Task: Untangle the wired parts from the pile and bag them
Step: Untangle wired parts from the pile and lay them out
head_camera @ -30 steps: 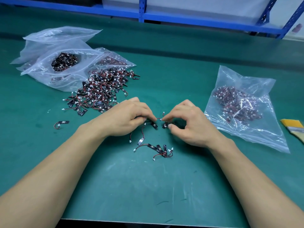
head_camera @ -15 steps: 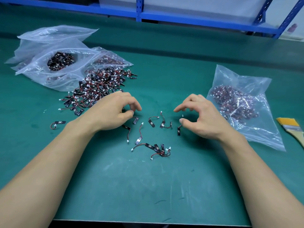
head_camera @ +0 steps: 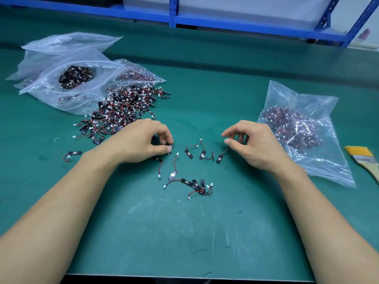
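A tangled pile of wired parts [head_camera: 123, 111], small black boards with red-black leads and white plugs, lies left of centre on the green mat. Several separated parts [head_camera: 188, 153] lie between my hands, and a small cluster [head_camera: 196, 185] lies nearer me. My left hand [head_camera: 141, 142] pinches one small wired part [head_camera: 170, 146] between thumb and forefinger, low on the mat. My right hand [head_camera: 256, 144] hovers with loosely curled fingers, thumb and forefinger apart. The lead of one part [head_camera: 219, 158] ends just under its thumb. A clear bag of parts [head_camera: 303, 130] lies to the right.
Open clear bags [head_camera: 67, 78] holding more parts sit at the back left behind the pile. One stray part [head_camera: 71, 155] lies far left. A yellow-bristled brush [head_camera: 363, 158] rests at the right edge. Blue shelving [head_camera: 225, 19] runs along the back; the table's front edge [head_camera: 184, 277] is near me.
My hands have drawn apart from the middle, leaving the parts they worked on lying on the mat. My left hand has closed on a single part; the right has let go.
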Demonstrator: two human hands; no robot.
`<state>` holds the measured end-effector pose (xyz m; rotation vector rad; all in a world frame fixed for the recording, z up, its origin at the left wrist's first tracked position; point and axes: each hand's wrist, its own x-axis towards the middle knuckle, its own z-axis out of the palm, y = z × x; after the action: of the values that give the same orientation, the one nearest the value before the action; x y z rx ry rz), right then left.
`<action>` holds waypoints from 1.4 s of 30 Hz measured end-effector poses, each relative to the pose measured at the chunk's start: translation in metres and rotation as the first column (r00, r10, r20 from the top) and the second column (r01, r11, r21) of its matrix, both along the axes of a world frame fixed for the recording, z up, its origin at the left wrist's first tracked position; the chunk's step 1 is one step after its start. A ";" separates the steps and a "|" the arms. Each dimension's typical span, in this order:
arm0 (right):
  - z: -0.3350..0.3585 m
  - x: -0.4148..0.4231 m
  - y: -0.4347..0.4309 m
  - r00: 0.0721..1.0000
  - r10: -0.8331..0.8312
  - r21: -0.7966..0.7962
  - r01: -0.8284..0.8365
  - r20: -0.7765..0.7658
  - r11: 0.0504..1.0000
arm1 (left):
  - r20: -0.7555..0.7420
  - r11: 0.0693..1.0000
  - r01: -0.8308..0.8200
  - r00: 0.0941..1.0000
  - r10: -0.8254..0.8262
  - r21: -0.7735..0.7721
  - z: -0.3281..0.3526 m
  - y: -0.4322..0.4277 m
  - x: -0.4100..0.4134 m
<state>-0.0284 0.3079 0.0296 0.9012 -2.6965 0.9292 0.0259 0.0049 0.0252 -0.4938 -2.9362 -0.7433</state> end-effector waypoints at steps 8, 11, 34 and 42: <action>0.000 -0.001 0.000 0.998 -0.013 -0.018 0.011 -0.065 1.000 | -0.048 1.000 -0.007 0.999 0.008 0.024 -0.010 0.012 -0.002; -0.003 -0.002 0.000 0.998 -0.005 -0.022 0.004 -0.058 1.000 | -0.051 1.000 -0.009 0.999 0.010 0.025 -0.011 0.013 -0.002; 0.003 0.042 -0.035 0.862 0.447 0.130 -0.485 0.238 0.865 | 0.346 0.994 0.068 0.933 -0.096 0.090 0.023 -0.005 0.016; 0.005 0.040 -0.033 0.837 0.434 0.116 -0.493 0.332 0.862 | 0.420 0.980 0.040 0.899 -0.121 0.195 0.034 -0.006 0.024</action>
<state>0.0117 0.2752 0.0348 1.6441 -2.9136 0.9510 0.0497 -0.0015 0.0596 -0.4917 -3.2087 -1.2686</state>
